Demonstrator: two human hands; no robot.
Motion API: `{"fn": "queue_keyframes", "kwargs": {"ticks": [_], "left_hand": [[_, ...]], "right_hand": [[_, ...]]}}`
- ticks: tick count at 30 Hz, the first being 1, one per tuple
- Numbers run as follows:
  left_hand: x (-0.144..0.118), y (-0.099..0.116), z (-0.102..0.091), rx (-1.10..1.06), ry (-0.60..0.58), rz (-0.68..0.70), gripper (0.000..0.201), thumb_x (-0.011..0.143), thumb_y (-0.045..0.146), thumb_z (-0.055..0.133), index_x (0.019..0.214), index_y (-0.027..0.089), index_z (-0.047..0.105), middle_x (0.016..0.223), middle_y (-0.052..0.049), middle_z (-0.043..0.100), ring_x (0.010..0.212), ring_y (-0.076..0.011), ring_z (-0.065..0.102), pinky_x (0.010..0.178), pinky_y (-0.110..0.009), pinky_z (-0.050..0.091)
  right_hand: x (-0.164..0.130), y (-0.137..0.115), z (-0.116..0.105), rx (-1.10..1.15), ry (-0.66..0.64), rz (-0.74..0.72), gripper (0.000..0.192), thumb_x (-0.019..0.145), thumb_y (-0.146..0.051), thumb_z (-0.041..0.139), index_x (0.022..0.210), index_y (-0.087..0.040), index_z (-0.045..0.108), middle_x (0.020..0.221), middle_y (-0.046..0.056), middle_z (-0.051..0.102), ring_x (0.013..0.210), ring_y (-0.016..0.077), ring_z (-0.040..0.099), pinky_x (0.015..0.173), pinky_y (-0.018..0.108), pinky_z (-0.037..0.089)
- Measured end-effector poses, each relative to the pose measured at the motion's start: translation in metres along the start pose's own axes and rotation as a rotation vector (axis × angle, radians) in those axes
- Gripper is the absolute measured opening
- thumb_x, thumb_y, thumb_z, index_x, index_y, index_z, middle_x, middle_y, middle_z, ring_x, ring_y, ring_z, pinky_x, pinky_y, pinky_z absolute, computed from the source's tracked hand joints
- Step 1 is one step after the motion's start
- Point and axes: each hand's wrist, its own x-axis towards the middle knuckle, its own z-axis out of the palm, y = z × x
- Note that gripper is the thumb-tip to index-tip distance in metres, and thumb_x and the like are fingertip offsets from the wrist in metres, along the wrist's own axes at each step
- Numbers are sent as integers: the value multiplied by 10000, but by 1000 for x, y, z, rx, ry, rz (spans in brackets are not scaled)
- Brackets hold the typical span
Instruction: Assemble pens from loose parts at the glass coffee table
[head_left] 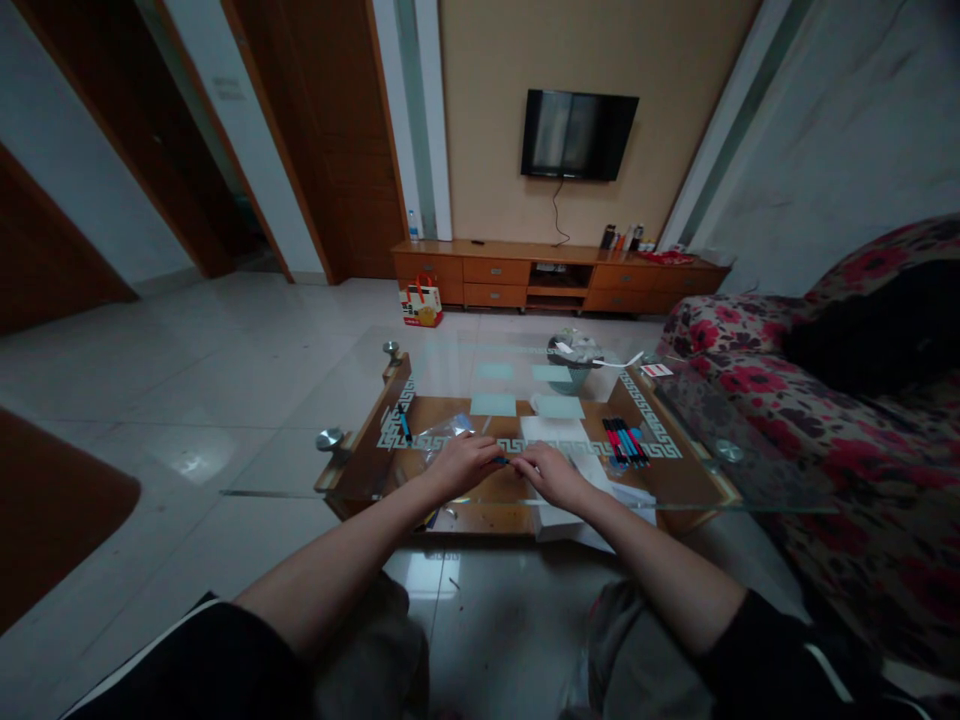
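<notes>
Leaning in over the glass table (285,440), holding both forearms out across the front edge! Pinching a thin blue piece (502,461) in the fingertips of the left hand (465,462) and the right hand (551,475) at once, just above the surface, near the middle of the front edge. Bending the left fingers down over one end, closing the right thumb and fingers on the other, bridging the small gap from hand to hand. Hiding most of the blue piece inside the two grips, so not telling its full shape from here.

Passing now to the left: having a clear bag (450,428) lying just beyond the left hand, and a blue pen (405,425) lying farther out toward the left edge. Over to the right: having a neat row of pens (625,442), red, blue and black, lying side by side between the right hand and the right edge. Seeing white paper (551,431) just beyond the right hand, and loose sheets (636,497) near the front edge, not making out on which side of the glass. Spotting a card (657,370) toward the back right corner, and a bin (574,380) near the back edge. Facing a cabinet (495,270) and a TV (577,135), with a flowered sofa (847,430) flanking the right edge.
</notes>
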Motion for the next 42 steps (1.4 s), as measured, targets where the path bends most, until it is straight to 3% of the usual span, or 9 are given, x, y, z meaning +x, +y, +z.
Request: {"fn": "queue_keyframes", "kwargs": {"ticks": [15, 24, 36, 42], "left_hand": [[6, 11, -25, -29, -93, -38, 258, 990, 387, 484, 1005, 243, 698, 849, -31, 697, 761, -153, 628, 729, -259, 411], [6, 11, -21, -99, -117, -65, 245, 987, 353, 491, 996, 218, 695, 871, -43, 702, 760, -155, 631, 751, -270, 438], [4, 12, -20, -189, -116, -97, 275, 980, 403, 491, 1057, 205, 665, 900, -57, 692, 830, -182, 637, 718, -252, 439], [4, 11, -19, -137, -98, -111, 224, 974, 367, 506, 1013, 206, 657, 863, -42, 684, 807, -179, 632, 717, -256, 429]], "right_hand": [[0, -10, -9, 6, 119, -75, 346, 1009, -323, 469, 795, -188, 705, 776, 60, 613, 818, 202, 529, 752, 313, 405], [-3, -10, -11, -6, 142, -103, 310, 1002, -321, 482, 840, -193, 713, 797, 66, 607, 831, 208, 525, 767, 329, 414], [-5, -2, -8, 63, 182, -81, 76, 910, -281, 652, 931, -208, 660, 891, 50, 603, 893, 206, 545, 796, 333, 449], [-6, -6, -9, 78, 191, -59, 174, 917, -355, 639, 1002, -204, 632, 985, 63, 585, 961, 207, 541, 861, 346, 454]]}}
